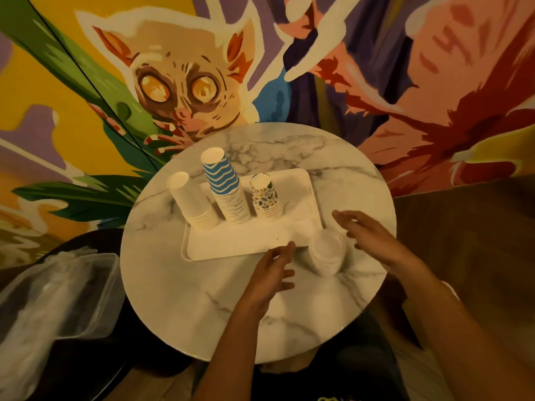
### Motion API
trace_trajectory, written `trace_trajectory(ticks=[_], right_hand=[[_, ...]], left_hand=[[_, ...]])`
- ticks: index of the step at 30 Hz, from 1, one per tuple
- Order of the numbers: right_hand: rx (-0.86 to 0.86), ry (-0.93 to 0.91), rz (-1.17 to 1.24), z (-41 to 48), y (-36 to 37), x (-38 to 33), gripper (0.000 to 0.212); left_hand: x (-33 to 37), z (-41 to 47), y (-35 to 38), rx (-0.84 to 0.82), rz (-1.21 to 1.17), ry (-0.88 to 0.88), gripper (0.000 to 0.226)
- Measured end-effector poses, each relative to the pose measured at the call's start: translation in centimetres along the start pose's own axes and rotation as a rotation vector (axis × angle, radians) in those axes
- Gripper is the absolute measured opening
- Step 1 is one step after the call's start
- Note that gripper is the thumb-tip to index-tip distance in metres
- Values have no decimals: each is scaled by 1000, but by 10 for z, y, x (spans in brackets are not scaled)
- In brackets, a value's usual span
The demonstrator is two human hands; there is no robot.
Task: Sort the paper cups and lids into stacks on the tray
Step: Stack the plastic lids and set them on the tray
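Observation:
A white tray [231, 244] lies on the round marble table [179, 299]. Three upside-down cup stacks stand on it: plain white cups [192, 202] at the left, a tall blue-and-white zigzag stack [225, 189] in the middle, and a short patterned stack [264, 198] to the right. A stack of clear lids [327, 251] stands at the tray's front right corner, apparently on the table just off the tray. My left hand [272, 273] hovers open just left of the lids. My right hand [367, 235] is spread open just to their right. Neither hand touches them.
A clear plastic bin [58, 299] with plastic wrap sits on a dark stool at the lower left. A painted mural wall [260, 68] rises right behind the table. A brown surface [469, 227] lies to the right.

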State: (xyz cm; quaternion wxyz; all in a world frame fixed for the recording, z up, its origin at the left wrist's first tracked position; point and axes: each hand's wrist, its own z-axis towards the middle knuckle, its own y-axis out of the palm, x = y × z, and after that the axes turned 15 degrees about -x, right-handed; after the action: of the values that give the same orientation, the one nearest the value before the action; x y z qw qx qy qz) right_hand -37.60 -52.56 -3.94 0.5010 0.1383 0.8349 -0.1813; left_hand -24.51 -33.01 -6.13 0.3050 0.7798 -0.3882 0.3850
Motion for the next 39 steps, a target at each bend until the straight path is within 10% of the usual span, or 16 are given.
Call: trace_trajectory(ticks=[9, 19, 30, 39], right_hand=[[-249, 11, -148, 5, 29, 45, 139], [-12, -73, -231, 13, 47, 62, 97], [41, 20, -202, 21, 58, 60, 117], [40, 47, -210, -6, 69, 20, 90]], left_hand=[[3, 18, 19, -146, 31, -99, 61], [-1, 41, 20, -163, 94, -111, 68], [0, 45, 15, -192, -23, -101, 54], [18, 21, 13, -178, -64, -186, 38]])
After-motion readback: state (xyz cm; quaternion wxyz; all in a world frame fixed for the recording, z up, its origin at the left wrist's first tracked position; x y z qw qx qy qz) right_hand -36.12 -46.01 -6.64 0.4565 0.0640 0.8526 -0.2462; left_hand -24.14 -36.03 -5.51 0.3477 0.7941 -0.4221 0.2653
